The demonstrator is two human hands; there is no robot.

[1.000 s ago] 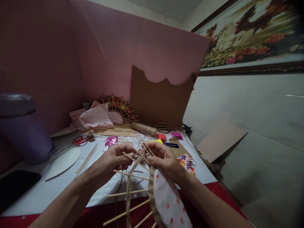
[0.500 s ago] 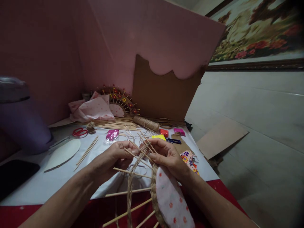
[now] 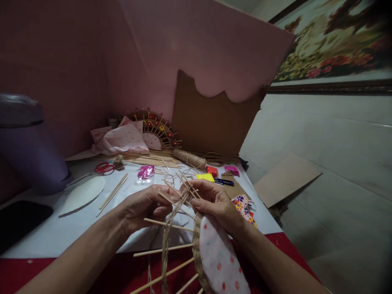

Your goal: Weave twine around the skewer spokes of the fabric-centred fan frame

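Apparently weaving twine (image 3: 165, 241): right hand (image 3: 216, 200) pinches the fan (image 3: 219, 255); left hand's (image 3: 150, 204) grip curls, hold unclear; next likely needs tension.

The fabric (image 3: 219, 255) is white with reddish spots, the twine (image 3: 165, 263) tan.

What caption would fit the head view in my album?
Left hand and right hand at a fan-shaped frame of sticks and twine, a twine roll beyond.

Bare L hand (image 3: 148, 205), R hand (image 3: 212, 200), forearms (image 3: 87, 251) too, AFAICT
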